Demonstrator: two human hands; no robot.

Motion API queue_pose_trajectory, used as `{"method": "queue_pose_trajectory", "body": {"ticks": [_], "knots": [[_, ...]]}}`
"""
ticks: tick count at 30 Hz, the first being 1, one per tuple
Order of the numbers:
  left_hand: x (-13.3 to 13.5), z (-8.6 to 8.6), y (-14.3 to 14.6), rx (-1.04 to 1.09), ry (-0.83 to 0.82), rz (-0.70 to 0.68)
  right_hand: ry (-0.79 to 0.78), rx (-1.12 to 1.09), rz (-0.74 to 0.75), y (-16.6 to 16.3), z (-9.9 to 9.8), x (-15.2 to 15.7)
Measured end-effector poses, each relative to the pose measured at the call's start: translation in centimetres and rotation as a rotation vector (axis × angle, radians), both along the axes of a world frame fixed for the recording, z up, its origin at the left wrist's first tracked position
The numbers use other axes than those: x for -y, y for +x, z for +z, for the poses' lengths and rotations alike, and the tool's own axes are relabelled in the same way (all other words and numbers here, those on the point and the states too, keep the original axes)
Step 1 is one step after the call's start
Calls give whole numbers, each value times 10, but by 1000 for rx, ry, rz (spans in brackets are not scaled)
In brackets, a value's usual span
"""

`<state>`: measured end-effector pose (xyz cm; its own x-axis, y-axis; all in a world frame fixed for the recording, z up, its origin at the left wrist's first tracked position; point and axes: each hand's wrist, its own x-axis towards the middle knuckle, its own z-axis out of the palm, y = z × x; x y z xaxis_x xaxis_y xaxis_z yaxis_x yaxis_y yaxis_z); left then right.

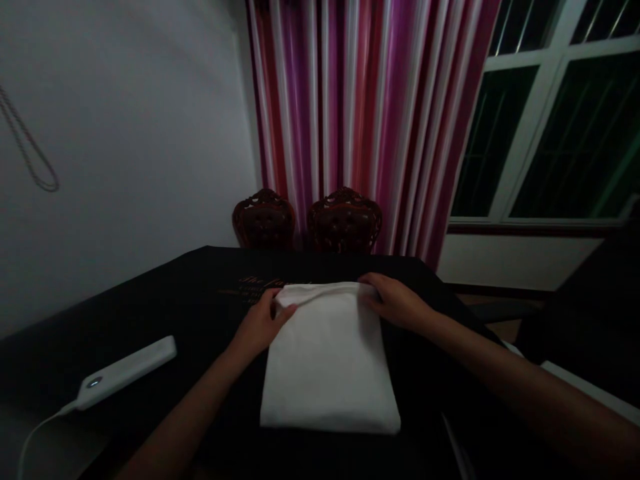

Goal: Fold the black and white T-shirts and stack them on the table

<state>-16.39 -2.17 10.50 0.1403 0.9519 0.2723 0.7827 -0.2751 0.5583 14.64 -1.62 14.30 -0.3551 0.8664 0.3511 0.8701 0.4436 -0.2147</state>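
Note:
A folded white cloth (327,367) lies on the dark table in front of me, its far edge slightly raised in a fold. My left hand (263,320) grips the far left corner, thumb on top and fingers behind the edge. At the far right corner, my right hand (395,301) is closed on the same fold, with its fingertips partly hidden behind the fabric. Whether the cloth is a garment or a plain piece of fabric, I cannot tell.
A white power bank (127,373) with a cable rests at the table's left. Behind the black tabletop (200,280) stand two carved chairs (345,223) before a striped curtain (360,120). A white object (590,390) shows beyond my right forearm.

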Motion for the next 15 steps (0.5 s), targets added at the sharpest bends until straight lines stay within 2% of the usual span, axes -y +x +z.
{"method": "queue_pose_trajectory", "body": {"ticks": [1,3,7,9,12,15], "knots": [[-10,-1,3,-44,-16,33,55,16,-77,0,-5,-14],[-14,-16,2,-126,-81,70,26,80,-179,2,-28,-26],[8,-72,-6,-274,-253,99,-317,176,-239,6,-87,-3],[18,-94,-5,-313,-288,71,-444,160,-253,2,-108,11],[26,-103,0,-255,-339,-6,-576,65,-223,-6,-121,21],[34,-95,4,-59,-465,-81,-727,-96,-192,-10,-115,23]]}}
